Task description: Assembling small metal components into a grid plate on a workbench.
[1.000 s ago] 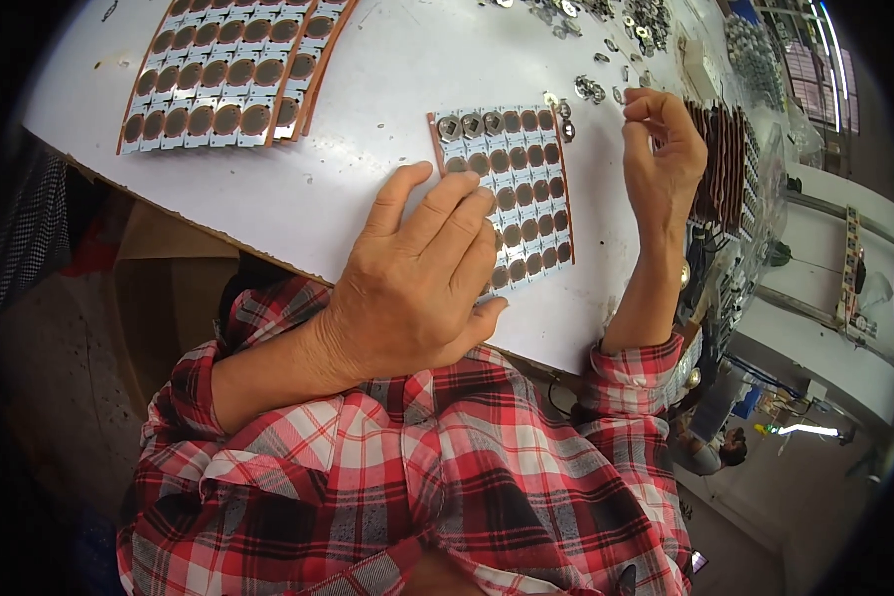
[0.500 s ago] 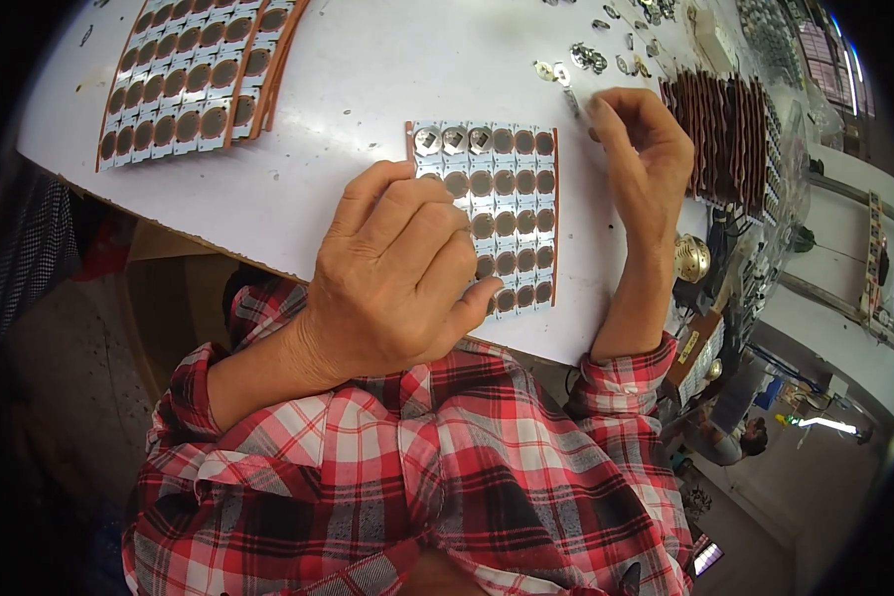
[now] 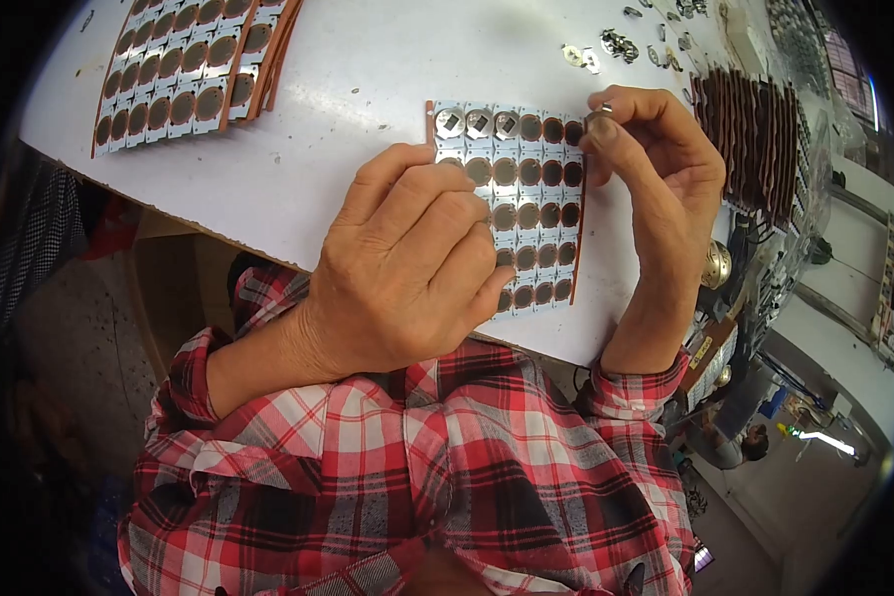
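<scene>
A panel of small round-windowed circuit boards point(image 3: 529, 173) lies at the table's near edge, dark discs in rows with orange strips at its sides. Three metal battery clips point(image 3: 478, 122) sit on the left boards of its far row. My left hand point(image 3: 407, 253) rests over the panel's left part, fingers curled onto it and their tips hidden; the thumb reaches over the lower rows. By the panel's far right corner, my right hand point(image 3: 656, 159) pinches a small shiny metal clip point(image 3: 602, 111) between thumb and forefinger.
Loose metal clips point(image 3: 619, 46) lie scattered at the back right. A tight row of brown-edged panels point(image 3: 750, 144) stands right of my right hand. More panels are stacked point(image 3: 174, 74) at the far left. A person point(image 3: 730, 444) is in the background, lower right.
My right hand has picked up a clip from near the loose ones and brought it to the panel's far right corner. The view has shifted slightly; my left hand stays on the panel.
</scene>
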Tool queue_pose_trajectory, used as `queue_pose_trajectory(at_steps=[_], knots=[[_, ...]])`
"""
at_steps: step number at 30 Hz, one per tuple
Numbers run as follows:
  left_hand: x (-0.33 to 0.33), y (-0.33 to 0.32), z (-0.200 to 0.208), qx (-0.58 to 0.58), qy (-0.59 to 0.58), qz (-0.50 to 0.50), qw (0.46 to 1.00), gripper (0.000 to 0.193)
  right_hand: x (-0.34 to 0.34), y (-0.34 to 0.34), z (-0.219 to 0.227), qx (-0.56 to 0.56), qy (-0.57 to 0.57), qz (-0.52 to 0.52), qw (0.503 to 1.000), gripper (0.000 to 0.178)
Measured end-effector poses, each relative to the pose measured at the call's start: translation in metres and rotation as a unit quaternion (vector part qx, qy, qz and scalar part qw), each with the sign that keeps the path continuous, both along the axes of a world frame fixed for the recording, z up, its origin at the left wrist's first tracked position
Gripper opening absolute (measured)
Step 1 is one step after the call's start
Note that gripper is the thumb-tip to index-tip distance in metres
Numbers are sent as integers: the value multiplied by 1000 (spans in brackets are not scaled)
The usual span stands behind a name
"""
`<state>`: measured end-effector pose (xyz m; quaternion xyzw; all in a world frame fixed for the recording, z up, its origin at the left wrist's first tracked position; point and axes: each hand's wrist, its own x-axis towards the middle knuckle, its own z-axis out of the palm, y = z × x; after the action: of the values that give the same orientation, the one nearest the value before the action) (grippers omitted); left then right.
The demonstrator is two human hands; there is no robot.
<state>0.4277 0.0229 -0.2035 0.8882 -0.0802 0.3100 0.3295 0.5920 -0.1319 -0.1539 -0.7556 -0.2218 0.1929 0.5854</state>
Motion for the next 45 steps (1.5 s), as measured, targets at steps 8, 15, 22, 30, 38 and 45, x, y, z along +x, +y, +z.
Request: queue_pose_trajectory(at_steps=[8, 15, 22, 30, 38, 45], knots=[[3, 4, 12, -23, 64, -56, 996, 56, -4, 0, 4, -49, 72, 53, 995, 17], [2, 3, 11, -11, 81, -72, 994, 66, -8, 5, 6, -38, 101, 27, 994, 19], [1, 3, 9, 7, 73, -57, 996, 65, -5, 2, 3, -60, 77, 23, 995, 14], [3, 1, 12, 2, 99, -84, 992, 70, -7, -2, 4, -105, 14, 36, 994, 10], [4, -2, 12, 12, 106, -72, 992, 70, -20, 12, 8, -137, 15, -36, 990, 7], [3, -3, 13, 33, 113, -67, 991, 71, -18, 7, -4, -121, -74, -19, 990, 10]])
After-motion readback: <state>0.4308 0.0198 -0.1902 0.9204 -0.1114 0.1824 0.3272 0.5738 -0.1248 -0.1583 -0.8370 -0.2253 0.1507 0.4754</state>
